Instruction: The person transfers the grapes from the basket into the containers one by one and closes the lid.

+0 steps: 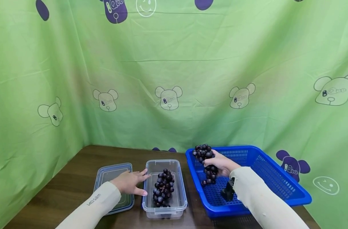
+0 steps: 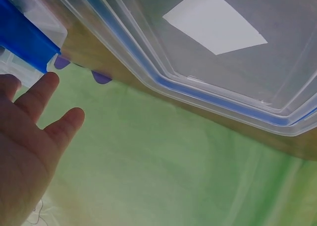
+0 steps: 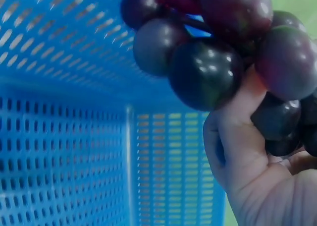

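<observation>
Grapes (image 1: 202, 154), glossy and round, hang gripped in your right hand (image 1: 223, 165) over a slotted basket (image 1: 272, 173); your left hand (image 1: 130, 182) splays its fingers at a clear box (image 1: 177, 187).

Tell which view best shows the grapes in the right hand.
The head view: no picture edge cuts these grapes, and the right hand covers only part. The right wrist view shows them closer but cut off; the left wrist view shows none.

The grapes (image 1: 203, 154) are dark purple, the basket (image 1: 266, 168) blue — the curtain (image 1: 191, 127) green, bear-printed.
</observation>
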{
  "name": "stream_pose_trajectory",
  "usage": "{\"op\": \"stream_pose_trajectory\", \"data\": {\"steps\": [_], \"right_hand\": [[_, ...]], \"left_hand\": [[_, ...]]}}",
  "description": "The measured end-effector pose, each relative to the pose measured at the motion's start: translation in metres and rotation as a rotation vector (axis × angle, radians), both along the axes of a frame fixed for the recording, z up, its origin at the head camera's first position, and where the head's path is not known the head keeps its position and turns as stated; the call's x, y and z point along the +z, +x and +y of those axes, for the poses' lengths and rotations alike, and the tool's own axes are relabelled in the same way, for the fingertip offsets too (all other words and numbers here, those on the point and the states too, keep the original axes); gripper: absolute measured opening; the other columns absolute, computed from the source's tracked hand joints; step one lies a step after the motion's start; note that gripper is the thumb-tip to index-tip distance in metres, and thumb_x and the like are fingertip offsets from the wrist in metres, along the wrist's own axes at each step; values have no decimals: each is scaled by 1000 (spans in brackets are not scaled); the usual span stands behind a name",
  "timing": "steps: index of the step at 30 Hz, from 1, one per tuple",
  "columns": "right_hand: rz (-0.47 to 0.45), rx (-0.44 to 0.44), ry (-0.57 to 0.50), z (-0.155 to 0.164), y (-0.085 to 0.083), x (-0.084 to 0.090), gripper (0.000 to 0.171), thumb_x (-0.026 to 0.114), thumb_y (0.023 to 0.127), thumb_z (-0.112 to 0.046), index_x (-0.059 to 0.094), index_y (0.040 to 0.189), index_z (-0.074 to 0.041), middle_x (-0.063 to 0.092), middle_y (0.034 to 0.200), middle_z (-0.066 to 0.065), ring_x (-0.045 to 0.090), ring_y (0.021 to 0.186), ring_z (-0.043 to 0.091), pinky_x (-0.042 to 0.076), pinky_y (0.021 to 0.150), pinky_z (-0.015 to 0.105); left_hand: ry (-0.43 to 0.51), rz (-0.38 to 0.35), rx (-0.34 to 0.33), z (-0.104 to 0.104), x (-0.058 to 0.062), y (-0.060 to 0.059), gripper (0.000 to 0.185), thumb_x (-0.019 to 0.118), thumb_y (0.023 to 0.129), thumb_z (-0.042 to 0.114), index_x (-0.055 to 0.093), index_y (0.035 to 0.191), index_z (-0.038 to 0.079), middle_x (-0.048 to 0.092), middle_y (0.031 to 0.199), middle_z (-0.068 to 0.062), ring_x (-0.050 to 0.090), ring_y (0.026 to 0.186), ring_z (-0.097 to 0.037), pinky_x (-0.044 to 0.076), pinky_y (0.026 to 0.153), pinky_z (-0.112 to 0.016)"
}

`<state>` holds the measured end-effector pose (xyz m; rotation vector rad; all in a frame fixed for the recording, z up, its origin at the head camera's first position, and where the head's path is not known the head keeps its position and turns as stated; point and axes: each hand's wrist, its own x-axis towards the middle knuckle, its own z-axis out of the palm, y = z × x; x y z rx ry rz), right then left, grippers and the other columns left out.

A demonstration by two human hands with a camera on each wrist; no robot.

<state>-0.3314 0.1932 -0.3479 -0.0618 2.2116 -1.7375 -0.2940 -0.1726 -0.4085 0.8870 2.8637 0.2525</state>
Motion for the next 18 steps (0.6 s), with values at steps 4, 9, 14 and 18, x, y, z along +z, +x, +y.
{"op": "stream_pose_trajectory", "data": {"steps": [4, 9, 14, 18], "right_hand": [[10, -6, -16, -9, 1, 3, 86, 57, 74, -1, 13, 147, -7, 48, 117, 20, 56, 87, 24, 53, 69, 48], [10, -3, 9, -15, 1, 10, 88, 58, 76, -2, 10, 150, -9, 44, 125, 24, 55, 91, 26, 53, 67, 43], [21, -24, -4, -21, -2, 19, 89, 57, 77, -2, 9, 151, -10, 41, 130, 26, 55, 93, 26, 53, 68, 41], [19, -32, -46, -27, 0, 25, 88, 57, 76, 0, 11, 150, -11, 41, 131, 24, 55, 94, 26, 54, 72, 45]], "left_hand": [[-2, -14, 10, -1, 0, 0, 72, 63, 87, 50, 44, 144, 11, 31, 153, -12, 40, 133, -36, 26, 105, -65], [-12, -26, 16, 0, 3, 0, 73, 63, 86, 51, 44, 144, 12, 31, 153, -11, 39, 134, -35, 25, 106, -64], [-18, -27, 18, 1, 6, 1, 72, 63, 87, 50, 44, 144, 11, 31, 153, -12, 39, 133, -35, 25, 106, -64], [-22, -22, 9, 2, 6, 2, 71, 63, 87, 49, 45, 144, 10, 32, 153, -13, 40, 133, -36, 26, 105, -65]]}}
